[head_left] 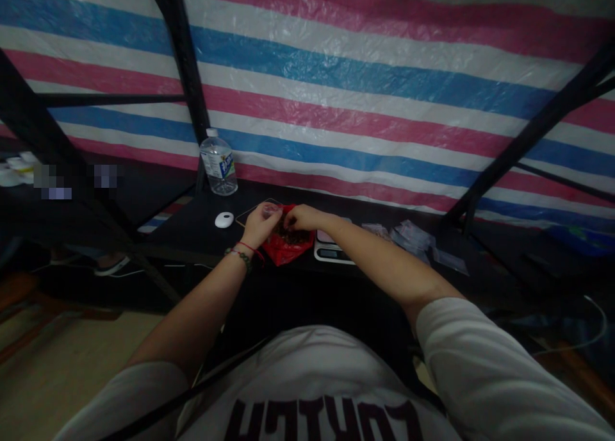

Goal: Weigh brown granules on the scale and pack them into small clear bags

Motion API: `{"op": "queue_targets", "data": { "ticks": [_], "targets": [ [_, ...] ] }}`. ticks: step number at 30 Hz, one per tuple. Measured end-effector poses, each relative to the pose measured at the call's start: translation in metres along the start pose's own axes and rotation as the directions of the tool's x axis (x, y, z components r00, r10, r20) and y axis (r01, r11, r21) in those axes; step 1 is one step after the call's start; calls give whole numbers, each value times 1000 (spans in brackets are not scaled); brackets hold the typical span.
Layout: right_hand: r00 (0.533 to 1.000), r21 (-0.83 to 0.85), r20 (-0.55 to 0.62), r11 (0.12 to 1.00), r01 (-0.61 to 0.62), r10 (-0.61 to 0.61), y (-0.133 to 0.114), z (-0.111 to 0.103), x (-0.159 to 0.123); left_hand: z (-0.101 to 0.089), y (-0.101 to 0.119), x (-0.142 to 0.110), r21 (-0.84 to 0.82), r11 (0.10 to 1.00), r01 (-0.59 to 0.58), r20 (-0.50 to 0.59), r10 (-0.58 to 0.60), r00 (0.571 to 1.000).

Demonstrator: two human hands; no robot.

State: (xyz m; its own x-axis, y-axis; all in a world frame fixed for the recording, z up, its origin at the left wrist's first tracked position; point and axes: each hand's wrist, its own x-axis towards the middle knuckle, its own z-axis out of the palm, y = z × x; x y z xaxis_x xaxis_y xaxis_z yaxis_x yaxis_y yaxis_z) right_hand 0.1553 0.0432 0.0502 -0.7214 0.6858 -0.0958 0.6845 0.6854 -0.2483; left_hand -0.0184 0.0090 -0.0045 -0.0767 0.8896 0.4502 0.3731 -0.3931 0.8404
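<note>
A red plastic bag (283, 252) lies open at the table's front edge, with small brown pieces (291, 236) inside. My left hand (261, 224) is at the bag's left side, its fingers closed on what looks like a small clear plastic bag (272, 208). From the right, my right hand (303, 217) reaches over the red bag, fingertips pinched together just above the brown pieces. Whatever is between those fingertips is too small and dark to tell. A white digital scale (329, 254) sits right beside the red bag, partly under my right forearm.
Several small clear bags (413, 237) lie right of the scale. Behind my left hand is a flat thin-edged object (245, 215). A white oval device (224, 220) and a large clear bottle (220, 165) stand left on the black table (192, 232). Black metal posts (185, 63) frame a striped sheet (336, 82).
</note>
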Motion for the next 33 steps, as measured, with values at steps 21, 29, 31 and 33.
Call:
{"op": "queue_targets", "data": {
  "ticks": [21, 29, 31, 33],
  "targets": [
    [972, -140, -77, 963, -231, 222, 81, -40, -97, 2, 1, 0, -29, 999, 18, 24, -18, 1000],
    [987, -345, -32, 925, -157, 155, 62, -30, -99, -1, 0, 2, -23, 999, 39, 13, -38, 999],
    [987, -361, -29, 919, -158, 158, 60, -30, -101, -1, 0, 2, -20, 999, 38, 14, -38, 999],
    [987, -368, -31, 916, -158, 158, 59, -30, -103, -1, -1, 2, -22, 999, 33, 18, -32, 999]
  ]
}}
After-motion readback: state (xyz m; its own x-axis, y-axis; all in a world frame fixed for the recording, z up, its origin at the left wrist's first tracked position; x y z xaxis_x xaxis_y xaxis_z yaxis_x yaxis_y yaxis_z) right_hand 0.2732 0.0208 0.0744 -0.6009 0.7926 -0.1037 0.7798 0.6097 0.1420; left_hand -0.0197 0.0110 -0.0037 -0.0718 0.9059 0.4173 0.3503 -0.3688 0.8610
